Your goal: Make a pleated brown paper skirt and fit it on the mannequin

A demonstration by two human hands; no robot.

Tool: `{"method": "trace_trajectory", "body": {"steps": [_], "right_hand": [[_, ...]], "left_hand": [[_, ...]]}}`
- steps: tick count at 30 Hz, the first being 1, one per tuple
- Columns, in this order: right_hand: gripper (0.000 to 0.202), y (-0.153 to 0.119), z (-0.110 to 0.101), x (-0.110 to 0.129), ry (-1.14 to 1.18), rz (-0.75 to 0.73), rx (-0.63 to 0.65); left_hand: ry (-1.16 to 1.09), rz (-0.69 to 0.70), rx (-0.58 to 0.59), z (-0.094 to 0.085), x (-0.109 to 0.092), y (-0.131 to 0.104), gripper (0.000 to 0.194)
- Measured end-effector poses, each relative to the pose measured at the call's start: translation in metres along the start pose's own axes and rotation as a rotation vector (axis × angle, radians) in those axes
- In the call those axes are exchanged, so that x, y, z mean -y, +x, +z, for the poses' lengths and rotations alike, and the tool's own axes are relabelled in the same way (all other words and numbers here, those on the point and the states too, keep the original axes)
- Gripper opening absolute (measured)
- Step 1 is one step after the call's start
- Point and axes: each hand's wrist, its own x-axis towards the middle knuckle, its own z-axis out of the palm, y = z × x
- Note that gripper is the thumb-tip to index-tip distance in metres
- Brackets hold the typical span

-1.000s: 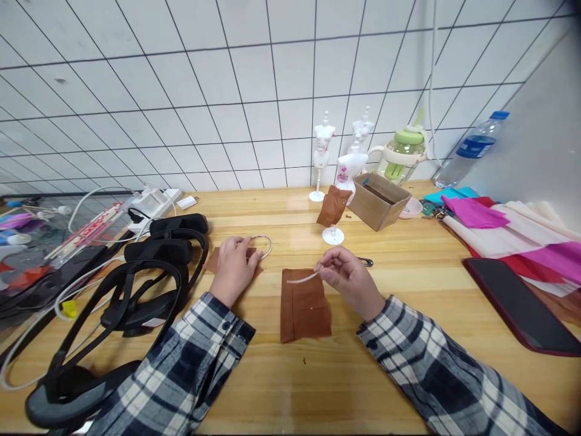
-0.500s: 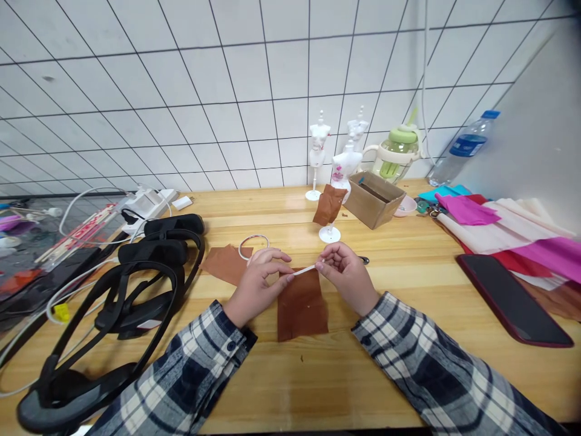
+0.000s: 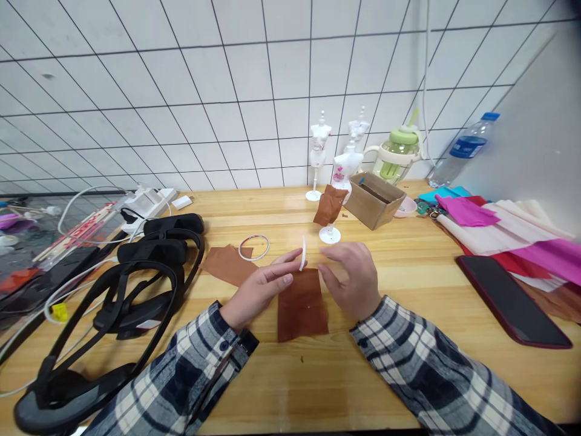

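A thin white strip (image 3: 303, 254) stands upright at the fingertips of my left hand (image 3: 261, 284), which holds it with fingers stretched forward. Whether the strip is pinched between fingers or clings to them, I cannot make out. To its right, my right hand (image 3: 351, 275) is open, thumb and index finger apart with nothing between them. Below both hands a brown fabric piece (image 3: 302, 306) lies flat on the table. Another brown fabric piece (image 3: 227, 264) lies beyond my left wrist, with a thin hoop (image 3: 254, 247) partly on it.
White mini dress forms (image 3: 347, 160) stand at the back, one with brown fabric (image 3: 330, 204) at it. A cardboard box (image 3: 376, 203) and a lidded jug (image 3: 397, 154) are beside them. Left lies a black headset (image 3: 149, 278); right, a phone (image 3: 512, 300) and coloured fabrics (image 3: 512, 224).
The white strip, earlier stretched level between both hands, now stands upright at my left fingertips. My right hand has let go of it and opened.
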Motion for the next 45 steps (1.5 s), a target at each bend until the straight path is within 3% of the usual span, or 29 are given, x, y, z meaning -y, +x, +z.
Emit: {"method": "trace_trajectory", "body": {"steps": [2, 6, 13, 23, 26, 29, 33, 36, 41, 45], "right_hand": [[0.019, -0.001, -0.002, 0.002, -0.104, -0.151, 0.084], [0.010, 0.001, -0.002, 0.006, -0.277, -0.253, 0.151], [0.010, 0.003, -0.006, 0.011, -0.353, -0.331, -0.001], [0.008, 0.003, -0.003, 0.012, -0.208, -0.261, -0.005], [0.008, 0.003, -0.001, 0.014, -0.117, -0.136, -0.003], [0.009, 0.004, 0.001, 0.012, 0.073, 0.146, -0.013], [0.011, 0.006, 0.002, 0.002, 0.178, 0.439, -0.172], [0.012, 0.003, 0.002, 0.002, 0.054, 0.347, -0.200], [0.014, -0.007, 0.010, 0.018, -0.069, 0.004, 0.017], [0.013, -0.010, 0.016, 0.025, 0.010, 0.050, 0.100]], "left_hand": [[-0.107, -0.011, 0.046, 0.002, -0.001, -0.002, 0.042], [-0.383, -0.033, 0.088, 0.008, -0.002, -0.005, 0.043], [-0.805, -0.137, 0.241, 0.013, 0.001, -0.008, 0.058], [-0.832, -0.121, 0.282, 0.014, -0.001, -0.009, 0.063], [-0.620, -0.128, 0.249, 0.013, -0.001, -0.009, 0.055], [-0.276, -0.126, 0.176, 0.014, -0.001, -0.008, 0.046], [-0.012, -0.123, 0.077, 0.017, 0.000, -0.004, 0.028], [0.099, -0.102, 0.007, 0.020, 0.001, -0.002, 0.027], [0.225, 0.036, -0.115, 0.023, 0.003, -0.003, 0.022], [0.376, 0.160, -0.201, 0.020, 0.004, -0.003, 0.022]]}}
